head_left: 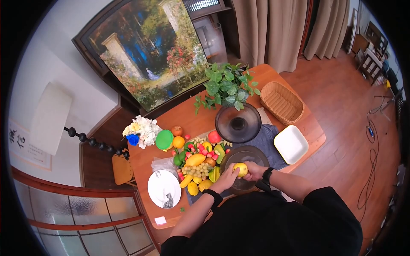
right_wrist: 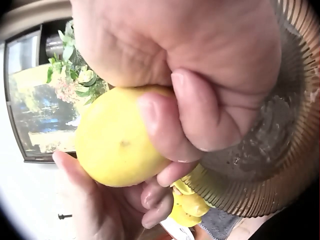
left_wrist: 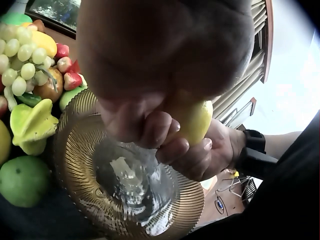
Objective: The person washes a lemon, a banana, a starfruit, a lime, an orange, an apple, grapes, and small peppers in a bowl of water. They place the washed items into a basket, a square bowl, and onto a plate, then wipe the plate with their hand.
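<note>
A yellow round fruit is held between both hands above a ribbed glass bowl with water in it. The left hand curls its fingers round one side of the fruit. From the other side the right hand grips it with bent fingers, as the right wrist view shows, where the fruit is largely uncovered. In the left wrist view the left hand hides part of the fruit, and the bowl lies below both hands. The fingers look wet.
Left of the bowl is a heap of fruit with grapes. A white plate lies farther left. On the right are a white square dish and a wicker basket. Behind the bowl stands a dark glass dish near a leafy plant.
</note>
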### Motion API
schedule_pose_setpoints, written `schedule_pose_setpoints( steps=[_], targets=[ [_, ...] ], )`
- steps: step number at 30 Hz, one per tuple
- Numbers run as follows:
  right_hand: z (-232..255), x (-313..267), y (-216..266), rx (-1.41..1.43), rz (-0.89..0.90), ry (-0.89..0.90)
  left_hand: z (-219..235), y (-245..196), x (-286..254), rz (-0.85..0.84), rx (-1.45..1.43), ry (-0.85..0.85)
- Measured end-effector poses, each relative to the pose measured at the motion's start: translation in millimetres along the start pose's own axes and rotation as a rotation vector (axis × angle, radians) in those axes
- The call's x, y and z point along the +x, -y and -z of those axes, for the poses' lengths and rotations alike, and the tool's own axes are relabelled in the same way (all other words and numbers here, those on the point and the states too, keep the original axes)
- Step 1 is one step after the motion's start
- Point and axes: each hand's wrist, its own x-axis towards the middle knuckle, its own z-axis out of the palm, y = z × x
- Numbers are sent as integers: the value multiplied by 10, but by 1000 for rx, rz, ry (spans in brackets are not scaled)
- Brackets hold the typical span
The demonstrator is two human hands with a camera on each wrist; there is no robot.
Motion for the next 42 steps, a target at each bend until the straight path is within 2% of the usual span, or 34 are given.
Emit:
schedule_pose_setpoints(
  steps=[2,5,9,10,11,12,14,15,16,17,19,20,21,22,23,24,25,26,27,28,29,30,31,32,33,35,36,37,38,39,40,41,42],
  targets=[
    [-77,17,-11,88,51,-44,-28,29,26,60,46,-167],
    [-136,43,-14,162,42,-88,-27,69,86,160,-98,-227],
    [-225,88,-33,97,66,-127,-21,282,158,252,-110,-246],
    [-248,88,-46,81,88,-168,-63,511,203,384,-178,-248],
    [-162,166,-106,81,88,-168,-57,530,219,515,-246,-250],
    [-82,250,-164,24,129,-167,-53,552,206,515,-246,-250],
    [-134,236,-164,-34,171,-167,38,288,140,922,-653,-163],
    [-267,164,-143,-366,369,-391,52,176,122,921,-653,-162],
    [-366,102,-98,-701,563,-613,54,109,109,969,-783,-112],
    [-350,100,-55,-703,563,-614,61,42,102,1014,-915,-61],
    [-298,109,3,-1295,1076,-658,112,-96,127,1043,-978,-70],
    [-147,221,-7,-1293,1074,-660,117,-110,135,1072,-1040,-77],
    [-2,341,20,-1417,1095,-623,104,-56,134,1073,-1040,-74],
    [96,420,31,-1542,1115,-581,74,76,129,995,-1029,-36],
    [-27,305,92,-1542,1115,-581,76,89,121,916,-1018,0],
    [-142,175,155,-1164,619,-553,48,93,123,915,-1019,0],
    [-229,82,213,-761,147,-495,27,-10,122,853,-722,-41],
    [-182,91,231,-761,146,-496,13,-84,121,782,-428,-78],
    [-120,99,244,-597,-20,-344,-3,-54,119,782,-429,-77],
    [-103,92,255,-429,-182,-190,-6,-49,106,461,8,-112],
    [-97,93,260,-428,-184,-190,-2,-44,94,125,435,-142],
    [-88,94,268,-433,-230,-161,18,-32,87,126,434,-142],
    [-82,85,269,-436,-279,-132,114,-234,61,53,499,-30],
    [-99,59,298,-435,-282,-133,186,-349,41,-21,563,82],
    [-116,37,334,-445,-286,-150,226,-372,28,-20,560,83],
    [-174,-11,282,-449,-298,-167,246,-363,-22,-141,463,6],
    [-218,-32,242,-519,-122,-271,244,-359,-25,-8,407,3],
    [-240,-25,208,-587,55,-374,218,-300,-14,-7,405,5],
    [-267,4,203,-707,133,-462,191,-217,16,37,268,-70],
    [-233,54,160,-706,131,-463,172,-146,47,81,131,-144],
    [-175,143,90,-1058,380,-563,158,-60,87,82,129,-144],
    [-299,80,112,-1406,639,-652,157,22,139,341,-137,-46],
    [-401,-41,88,-1332,640,-642,155,106,183,597,-406,55]
  ],
)
